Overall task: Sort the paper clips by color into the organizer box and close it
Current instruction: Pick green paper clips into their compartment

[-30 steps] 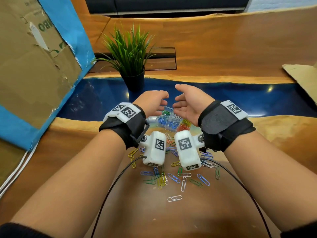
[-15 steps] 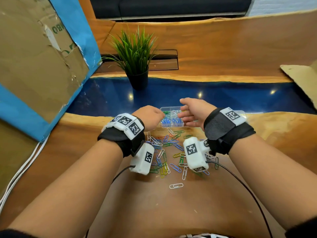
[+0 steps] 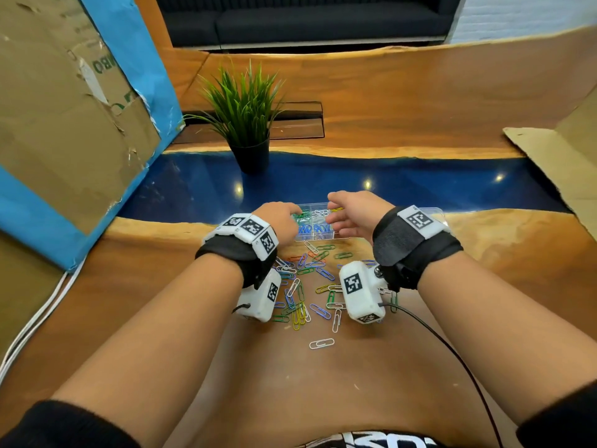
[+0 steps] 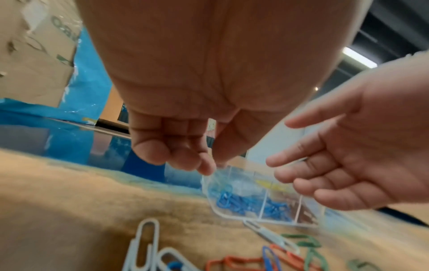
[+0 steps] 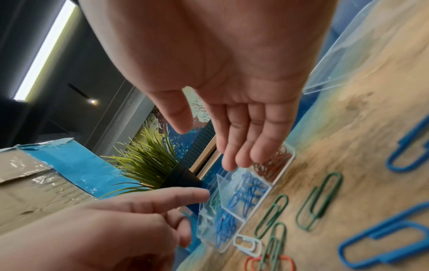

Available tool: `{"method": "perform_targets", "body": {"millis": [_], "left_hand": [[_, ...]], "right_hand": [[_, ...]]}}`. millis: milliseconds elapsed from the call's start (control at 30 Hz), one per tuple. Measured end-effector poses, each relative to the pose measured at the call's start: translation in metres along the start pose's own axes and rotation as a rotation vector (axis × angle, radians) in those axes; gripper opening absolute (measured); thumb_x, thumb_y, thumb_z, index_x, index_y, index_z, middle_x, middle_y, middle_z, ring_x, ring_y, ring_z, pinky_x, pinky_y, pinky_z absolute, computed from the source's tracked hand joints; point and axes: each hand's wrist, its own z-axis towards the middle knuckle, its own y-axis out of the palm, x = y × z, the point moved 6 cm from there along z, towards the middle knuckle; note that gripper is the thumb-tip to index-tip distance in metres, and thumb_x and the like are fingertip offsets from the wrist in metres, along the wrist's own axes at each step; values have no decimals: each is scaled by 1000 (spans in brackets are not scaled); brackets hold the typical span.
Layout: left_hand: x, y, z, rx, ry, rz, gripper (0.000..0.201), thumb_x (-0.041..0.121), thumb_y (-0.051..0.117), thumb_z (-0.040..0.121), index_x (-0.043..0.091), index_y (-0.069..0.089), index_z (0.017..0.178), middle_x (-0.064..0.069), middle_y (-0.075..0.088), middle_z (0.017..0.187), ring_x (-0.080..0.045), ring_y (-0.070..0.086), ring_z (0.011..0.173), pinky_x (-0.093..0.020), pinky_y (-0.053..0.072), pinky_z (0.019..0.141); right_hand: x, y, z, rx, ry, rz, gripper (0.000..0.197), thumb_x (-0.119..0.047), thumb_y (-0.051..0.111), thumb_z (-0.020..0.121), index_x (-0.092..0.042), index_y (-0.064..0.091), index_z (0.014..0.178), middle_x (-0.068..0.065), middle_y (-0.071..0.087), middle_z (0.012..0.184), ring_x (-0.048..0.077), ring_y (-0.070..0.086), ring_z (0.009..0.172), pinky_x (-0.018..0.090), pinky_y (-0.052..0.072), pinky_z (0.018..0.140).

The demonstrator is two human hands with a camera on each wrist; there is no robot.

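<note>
A clear organizer box [image 3: 318, 236] stands open at the wood's far edge, its compartments holding green, white, yellow, blue and red clips. Its lid [image 3: 434, 212] lies flat to the right. My left hand [image 3: 281, 221] hovers at the box's left end [image 4: 223, 213] with fingers curled and the thumb near the fingertips [image 4: 206, 167]. Blur hides whether it pinches a clip. My right hand [image 3: 349, 215] hangs over the box's right half [image 5: 267, 190] with fingers straight and nothing in them [image 5: 232, 146]. Several loose colored paper clips [image 3: 307, 279] lie between my wrists.
A potted plant [image 3: 248, 124] stands behind the box on the blue strip. Taped cardboard [image 3: 64, 124] leans at the left and another sheet [image 3: 565, 163] lies at the right. White cables [image 3: 32, 318] run along the left, and a black cable [image 3: 452, 350] trails from my right wrist.
Both hands came down from above the box to its level. The left curled up at the box's left end, and the right spread its fingers over the right half.
</note>
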Motion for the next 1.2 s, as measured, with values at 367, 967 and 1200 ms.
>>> {"method": "perform_targets", "body": {"millis": [367,967,1200], "left_hand": [[-22,8,-30,52,67,11,14,26,60,83,19,72,84,4,66,78,-16,61,81,-23,46,71],[29,23,-20,72,206,165,16,28,57,84,22,70,91,-4,65,91,-27,62,96,-29,44,70],[39,32,-13,73,178,259,23,29,60,86,17,69,104,-10,61,112,-31,61,102,-32,44,73]], "right_hand": [[5,-11,-22,-11,-232,-787,14,-12,62,82,-17,73,75,3,72,81,16,61,74,33,55,83],[13,18,-22,-29,-309,-1224,26,-8,57,82,-22,69,100,5,64,112,25,62,102,28,47,74],[14,12,-27,-55,-317,-1264,42,-12,50,88,-30,61,125,11,58,127,30,58,111,32,46,87]]}}
